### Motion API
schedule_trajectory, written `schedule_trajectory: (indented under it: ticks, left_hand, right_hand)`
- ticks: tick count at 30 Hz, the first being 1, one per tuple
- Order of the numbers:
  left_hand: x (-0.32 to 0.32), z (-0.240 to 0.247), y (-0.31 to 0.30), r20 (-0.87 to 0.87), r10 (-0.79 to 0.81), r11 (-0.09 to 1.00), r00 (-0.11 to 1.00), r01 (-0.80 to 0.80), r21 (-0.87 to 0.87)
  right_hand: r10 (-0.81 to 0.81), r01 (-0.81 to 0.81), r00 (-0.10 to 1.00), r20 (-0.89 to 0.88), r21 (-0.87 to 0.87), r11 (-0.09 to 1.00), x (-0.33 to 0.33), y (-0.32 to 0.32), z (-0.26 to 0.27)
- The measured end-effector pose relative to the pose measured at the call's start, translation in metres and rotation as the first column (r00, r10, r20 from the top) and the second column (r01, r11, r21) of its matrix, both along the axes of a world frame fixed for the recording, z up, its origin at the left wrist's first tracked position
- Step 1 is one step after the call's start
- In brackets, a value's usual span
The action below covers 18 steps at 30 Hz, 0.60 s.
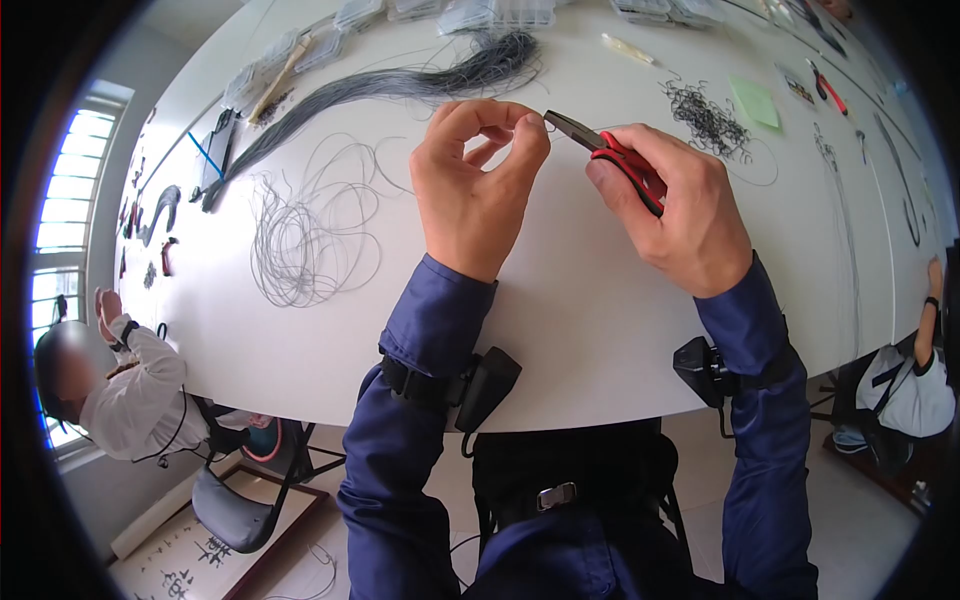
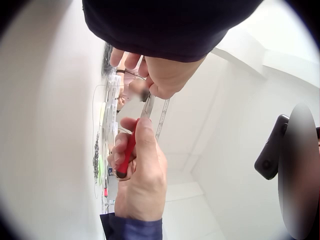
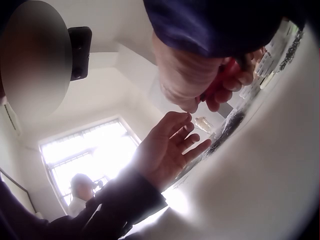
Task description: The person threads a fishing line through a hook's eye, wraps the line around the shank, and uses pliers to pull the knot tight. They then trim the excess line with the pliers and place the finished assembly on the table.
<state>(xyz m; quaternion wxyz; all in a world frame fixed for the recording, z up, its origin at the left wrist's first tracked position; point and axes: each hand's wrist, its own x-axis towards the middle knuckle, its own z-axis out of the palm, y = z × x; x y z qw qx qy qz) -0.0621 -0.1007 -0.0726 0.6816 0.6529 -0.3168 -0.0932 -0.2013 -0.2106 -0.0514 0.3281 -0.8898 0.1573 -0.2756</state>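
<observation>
My left hand [image 1: 475, 195] is raised over the table and pinches the end of a thin grey wire between thumb and forefinger. From the right, my right hand [image 1: 690, 205] grips a pair of pliers [image 1: 628, 165] with red and black handles. The metal tips of the pliers reach right to the left fingertips, where a tiny bit of wire shows. In the left wrist view the red handle [image 2: 130, 149] lies across the right palm under the thumb. The right wrist view shows the left hand's other fingers [image 3: 186, 142] spread loosely apart.
A loose wire coil [image 1: 310, 245] lies left on the white table [image 1: 600, 350]. Behind it stretches a long wire bundle [image 1: 400, 90]. Short bent wire pieces [image 1: 705, 120], a green note [image 1: 755, 102] and other red-handled pliers [image 1: 828, 92] lie right. People sit at both sides.
</observation>
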Motion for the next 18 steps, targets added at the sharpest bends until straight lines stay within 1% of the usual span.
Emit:
schedule_trajectory:
  ticks: [7,13,15,18]
  left_hand:
    - [-0.0002,0.0008,0.0006,-0.011,0.000,1.000,1.000,0.001,0.013]
    - [-0.0017,0.0027,0.0007,-0.021,0.000,1.000,1.000,0.001,0.019]
    - [-0.0021,0.0028,0.0009,-0.026,0.004,1.000,1.000,-0.003,0.028]
    - [-0.0017,0.0055,0.0017,0.018,0.013,0.998,1.000,-0.014,0.058]
  right_hand:
    - [-0.005,0.005,1.000,-0.014,0.008,1.000,-0.0006,0.0012,0.0004]
    - [-0.004,0.004,1.000,-0.002,-0.022,1.000,-0.0011,0.0040,0.0008]
    - [-0.011,0.011,1.000,0.001,0.002,1.000,-0.0008,0.0060,0.0011]
    - [-0.021,0.021,1.000,0.004,0.005,1.000,-0.0002,0.0084,0.0015]
